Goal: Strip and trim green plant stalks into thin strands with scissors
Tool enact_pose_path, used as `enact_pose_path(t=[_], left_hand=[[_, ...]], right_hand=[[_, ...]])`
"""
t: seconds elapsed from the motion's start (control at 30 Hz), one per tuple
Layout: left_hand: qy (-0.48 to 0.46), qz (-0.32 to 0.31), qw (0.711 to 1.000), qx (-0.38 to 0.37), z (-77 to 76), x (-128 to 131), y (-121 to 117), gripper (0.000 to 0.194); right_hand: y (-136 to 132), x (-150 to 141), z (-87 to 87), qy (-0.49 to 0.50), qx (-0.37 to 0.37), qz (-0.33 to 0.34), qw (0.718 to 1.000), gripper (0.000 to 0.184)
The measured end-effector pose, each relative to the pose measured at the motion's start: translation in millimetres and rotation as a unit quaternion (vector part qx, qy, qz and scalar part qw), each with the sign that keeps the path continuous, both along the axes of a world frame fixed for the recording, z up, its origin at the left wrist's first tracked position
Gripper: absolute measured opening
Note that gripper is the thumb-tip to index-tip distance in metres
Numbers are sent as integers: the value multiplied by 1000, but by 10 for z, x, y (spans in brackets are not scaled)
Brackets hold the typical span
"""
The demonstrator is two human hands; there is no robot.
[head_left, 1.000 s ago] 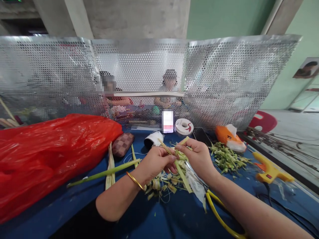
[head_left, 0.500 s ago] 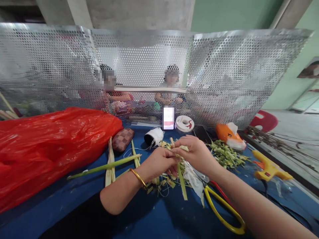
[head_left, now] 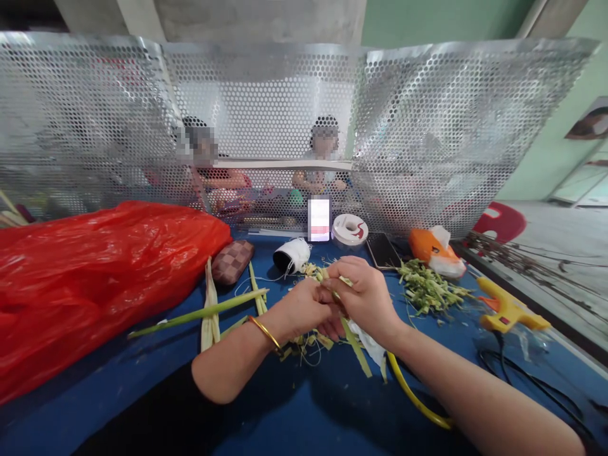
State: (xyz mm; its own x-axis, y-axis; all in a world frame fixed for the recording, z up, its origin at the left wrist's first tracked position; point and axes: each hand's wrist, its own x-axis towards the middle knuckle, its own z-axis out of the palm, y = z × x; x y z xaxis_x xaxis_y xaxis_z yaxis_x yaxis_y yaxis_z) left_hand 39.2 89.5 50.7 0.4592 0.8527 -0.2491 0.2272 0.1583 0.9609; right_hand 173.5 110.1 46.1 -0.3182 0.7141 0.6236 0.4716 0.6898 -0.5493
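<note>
Both my hands meet over the middle of the blue table, closed on a pale green leaf strip (head_left: 357, 356). My left hand (head_left: 311, 304) pinches it from the left, a gold bangle on that wrist. Fingers of my right hand (head_left: 363, 291) are curled over the strip's upper part, which they largely hide. The strip's lower end hangs toward me. Cut leaf scraps (head_left: 313, 342) lie under my hands, with a crumpled white tissue (head_left: 370, 345) beside them. Yellow-handled scissors (head_left: 411, 396) are partly covered by my right forearm.
At left lie a red plastic bag (head_left: 109, 272), a checkered pouch (head_left: 232, 261) and a long green leaf stalk (head_left: 204, 312). A thread spool (head_left: 292, 256), ribbon roll (head_left: 350, 231) and phone (head_left: 382, 250) stand behind. To the right are shredded leaves (head_left: 432, 288) and a yellow glue gun (head_left: 510, 310).
My right hand has turned and closed in over the strip, whose lower end swung to the right. My right forearm now covers more of the scissors. The view has shifted slightly.
</note>
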Motion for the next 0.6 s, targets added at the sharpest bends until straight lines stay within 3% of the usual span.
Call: enact_pose_path(t=[0.13,0.23,0.33,0.47,0.6], left_hand=[[-65,67,996,-6,-18,-19,38,16],[-121,134,984,-12,21,-89,89,24],[-155,170,973,-12,94,-169,127,33],[-165,188,968,8,132,-218,149,26],[-168,220,960,42,86,-178,157,12]], right_hand=[[37,80,111,-9,41,4,999,17],[90,239,268,11,69,-51,996,19],[137,374,369,-13,-3,-89,996,27],[139,344,331,-144,-127,-28,981,33],[59,191,227,-159,-119,7,980,31]])
